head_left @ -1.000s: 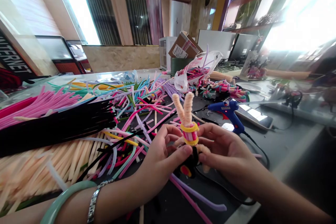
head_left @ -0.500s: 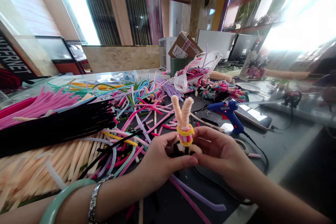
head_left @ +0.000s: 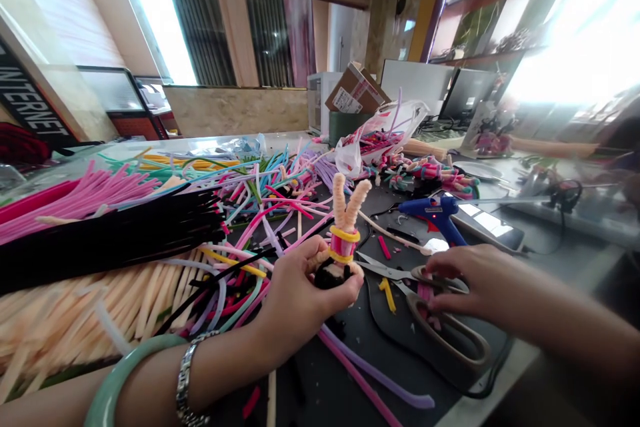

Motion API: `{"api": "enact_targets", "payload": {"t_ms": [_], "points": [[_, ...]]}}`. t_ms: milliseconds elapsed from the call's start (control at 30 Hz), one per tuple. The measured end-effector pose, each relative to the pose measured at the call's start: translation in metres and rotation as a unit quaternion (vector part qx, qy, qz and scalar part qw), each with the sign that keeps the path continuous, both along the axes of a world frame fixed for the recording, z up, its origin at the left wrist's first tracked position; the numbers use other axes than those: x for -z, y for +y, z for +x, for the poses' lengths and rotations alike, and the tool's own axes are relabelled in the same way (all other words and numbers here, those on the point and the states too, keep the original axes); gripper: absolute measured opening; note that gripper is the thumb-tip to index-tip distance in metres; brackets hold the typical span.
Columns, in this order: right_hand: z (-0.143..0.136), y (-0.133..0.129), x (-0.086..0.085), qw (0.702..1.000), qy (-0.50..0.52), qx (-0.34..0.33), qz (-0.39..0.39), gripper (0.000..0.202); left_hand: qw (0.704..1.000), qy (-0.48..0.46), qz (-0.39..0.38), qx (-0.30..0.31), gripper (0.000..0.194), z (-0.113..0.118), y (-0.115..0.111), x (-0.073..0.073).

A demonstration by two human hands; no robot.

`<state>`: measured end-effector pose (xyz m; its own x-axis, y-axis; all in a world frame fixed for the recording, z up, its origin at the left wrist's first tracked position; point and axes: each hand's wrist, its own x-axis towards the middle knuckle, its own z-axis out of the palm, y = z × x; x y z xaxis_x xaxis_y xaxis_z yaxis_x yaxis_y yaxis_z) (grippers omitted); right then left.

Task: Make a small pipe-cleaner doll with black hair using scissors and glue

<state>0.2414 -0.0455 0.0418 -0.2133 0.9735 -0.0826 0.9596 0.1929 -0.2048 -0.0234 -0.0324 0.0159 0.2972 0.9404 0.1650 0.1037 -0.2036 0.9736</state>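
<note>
Near the middle, my left hand (head_left: 305,287) is closed around the lower part of a small pipe-cleaner doll (head_left: 344,240). Two peach stems point up from its pink and yellow body, and its black part is at the bottom. My right hand (head_left: 463,280) is to the right, over the handles of large scissors (head_left: 447,327); its fingers are bent around a small pink piece (head_left: 426,292) at the handles. The scissors lie with blades parted, tips pointing left at the doll. A yellow scrap (head_left: 387,295) lies below the blades.
Black (head_left: 115,233), pink (head_left: 90,197) and peach stems (head_left: 75,313) are heaped on the left. A blue glue gun (head_left: 435,213) with its cable and a phone (head_left: 487,223) lie at the right. A plastic bag (head_left: 380,133) and cardboard box (head_left: 357,90) stand behind.
My right hand has let go of the doll and moved right to the scissors, which now show. My left hand still holds the doll, now tipped slightly. The yellow scrap has come into view.
</note>
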Motion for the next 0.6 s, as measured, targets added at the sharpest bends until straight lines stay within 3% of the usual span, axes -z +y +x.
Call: {"api": "enact_targets", "payload": {"t_ms": [233, 467, 600], "points": [[0.002, -0.001, 0.020, 0.999, -0.033, -0.019, -0.019, 0.030, 1.000, -0.020, 0.006, 0.018, 0.018, -0.001, 0.002, 0.002], [-0.005, -0.006, 0.009, 0.999, -0.035, -0.009, 0.005, 0.024, 0.987, -0.144, -0.037, 0.067, 0.020, 0.000, 0.006, -0.001], [0.007, -0.012, 0.002, 0.999, 0.007, 0.008, 0.045, 0.014, 0.976, -0.181, -0.069, 0.103, 0.018, 0.001, 0.006, -0.001]]}}
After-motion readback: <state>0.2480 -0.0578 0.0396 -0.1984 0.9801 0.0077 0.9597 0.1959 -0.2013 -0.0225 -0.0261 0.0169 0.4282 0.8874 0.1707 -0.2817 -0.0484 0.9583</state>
